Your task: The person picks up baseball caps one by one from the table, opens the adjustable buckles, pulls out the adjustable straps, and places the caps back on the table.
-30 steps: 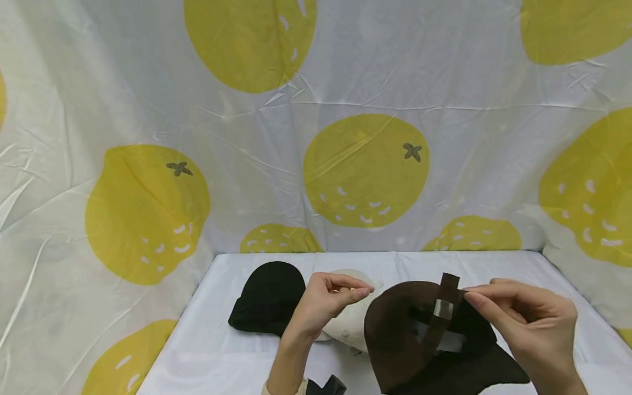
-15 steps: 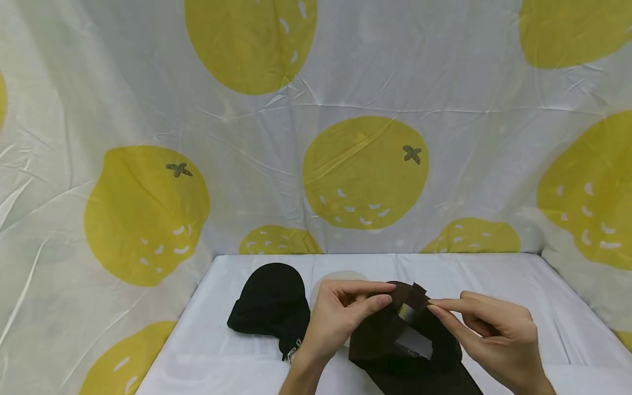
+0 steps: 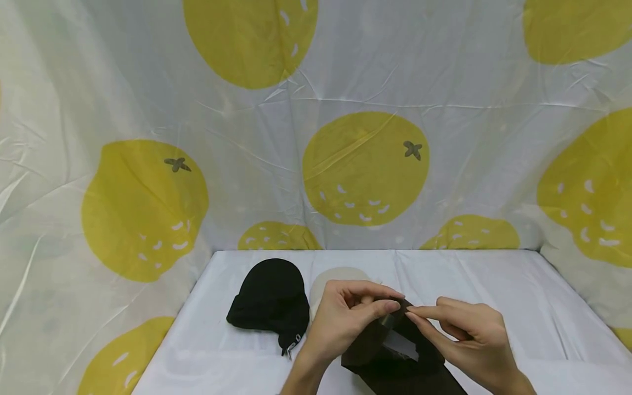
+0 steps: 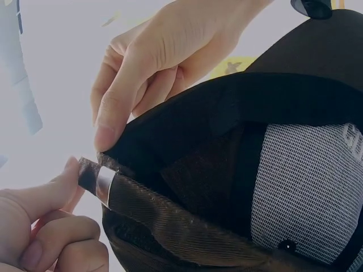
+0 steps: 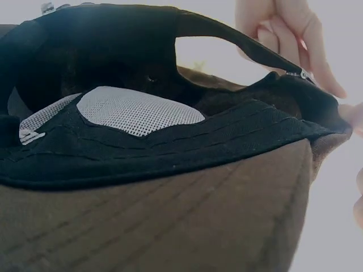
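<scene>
A brown baseball cap [image 3: 395, 370] is held up in front of me, its inside and back opening turned to view. Its back strap [image 4: 181, 221] runs through a small silver buckle [image 4: 104, 184]. With thumb and finger, my left hand [image 3: 340, 321] pinches the short strap end past the buckle, seen closest in the left wrist view. My right hand [image 3: 469, 334] pinches the cap's edge right beside it, thumb [image 4: 110, 122] on the rim. White mesh lining [image 5: 136, 110] shows inside the cap in both wrist views.
A black cap [image 3: 271, 296] with a metal clip [image 3: 291, 346] lies on the white-covered table [image 3: 197, 340] at left. Behind my left hand a cream cap [image 3: 340, 274] is partly hidden. A lemon-print curtain [image 3: 257, 164] hangs at the back and sides.
The brown cap has moved left and turned, with my right hand following. My left hand, apart from the cap one second ago, now pinches at the strap end.
</scene>
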Demonstrator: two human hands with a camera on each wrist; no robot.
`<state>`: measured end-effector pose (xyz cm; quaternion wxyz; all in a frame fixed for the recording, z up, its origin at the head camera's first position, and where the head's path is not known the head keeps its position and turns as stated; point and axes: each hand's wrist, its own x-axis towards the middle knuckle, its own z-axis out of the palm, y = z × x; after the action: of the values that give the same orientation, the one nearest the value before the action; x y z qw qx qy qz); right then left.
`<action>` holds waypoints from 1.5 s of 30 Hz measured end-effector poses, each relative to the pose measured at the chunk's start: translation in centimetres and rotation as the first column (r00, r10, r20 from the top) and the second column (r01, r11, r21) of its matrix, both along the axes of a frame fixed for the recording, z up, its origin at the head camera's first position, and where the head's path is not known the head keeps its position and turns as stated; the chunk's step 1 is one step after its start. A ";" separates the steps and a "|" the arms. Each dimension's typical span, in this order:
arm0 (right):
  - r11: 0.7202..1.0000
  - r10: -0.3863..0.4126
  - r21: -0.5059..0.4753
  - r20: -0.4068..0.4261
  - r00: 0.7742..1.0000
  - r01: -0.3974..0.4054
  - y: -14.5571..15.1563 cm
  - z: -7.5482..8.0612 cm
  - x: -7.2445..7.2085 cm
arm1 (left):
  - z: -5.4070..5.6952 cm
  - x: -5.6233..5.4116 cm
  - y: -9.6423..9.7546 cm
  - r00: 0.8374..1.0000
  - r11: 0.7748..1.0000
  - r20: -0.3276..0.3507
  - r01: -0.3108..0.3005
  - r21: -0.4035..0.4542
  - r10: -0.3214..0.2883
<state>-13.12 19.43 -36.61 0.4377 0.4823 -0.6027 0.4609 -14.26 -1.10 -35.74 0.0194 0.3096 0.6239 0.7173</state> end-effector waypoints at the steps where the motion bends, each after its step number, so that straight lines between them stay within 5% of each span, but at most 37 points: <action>1: 1.000 0.002 -0.002 -0.004 1.000 -0.002 -0.1 0.0 0.0 | 0.0 0.0 0.0 1.000 1.000 -0.007 0.003 0.004 -0.003; 10: 1.000 -0.004 -0.025 -0.017 1.000 0.004 -0.7 0.0 -0.2 | -0.1 -0.1 -0.1 0.997 0.993 -0.073 0.048 0.108 -0.041; 16: 0.999 -0.033 0.003 0.060 0.998 0.033 -0.3 -0.7 -0.4 | -0.3 -0.4 -0.3 0.994 0.991 -0.103 0.043 0.129 -0.030; 22: 0.999 0.036 0.010 0.121 0.992 -0.037 -0.1 -1.5 -1.2 | -0.3 -0.6 -0.6 0.994 0.990 -0.098 0.053 0.129 -0.041; 33: 0.999 0.032 -0.012 0.119 0.992 -0.031 0.1 -1.7 -0.9 | -0.2 -0.6 -0.6 0.994 0.996 -0.099 0.060 0.073 -0.053; 45: 0.999 0.005 -0.043 0.065 0.998 -0.002 -0.5 -1.0 -0.2 | -0.1 -0.6 -0.9 0.989 0.994 -0.145 0.009 0.105 0.006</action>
<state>-13.36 18.97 -37.58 0.4274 0.4585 -0.6057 0.4901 -14.88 -1.96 -35.82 -0.0419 0.3620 0.5846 0.7249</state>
